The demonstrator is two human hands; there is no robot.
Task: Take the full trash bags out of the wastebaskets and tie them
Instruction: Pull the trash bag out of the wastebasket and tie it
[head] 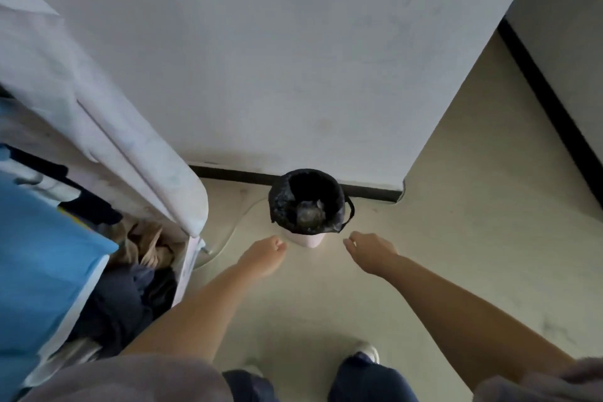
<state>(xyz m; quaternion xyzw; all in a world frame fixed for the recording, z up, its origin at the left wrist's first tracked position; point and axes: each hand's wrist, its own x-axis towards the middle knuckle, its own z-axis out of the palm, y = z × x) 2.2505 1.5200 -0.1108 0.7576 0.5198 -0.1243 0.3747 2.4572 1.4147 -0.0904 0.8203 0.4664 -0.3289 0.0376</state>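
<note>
My left hand (265,253) is loosely curled, holding nothing; right hand (368,250) is relaxed, empty too. The black trash bag (290,206) lines the pale wastebasket (305,240) by the far wall. Probably thin, slippery, light, so I'd grab the folded-over rim and that right-side loop.

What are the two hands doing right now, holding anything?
Left hand: fingers loosely curled, holding nothing, just short of the wastebasket.
Right hand: open, holding nothing.
</note>
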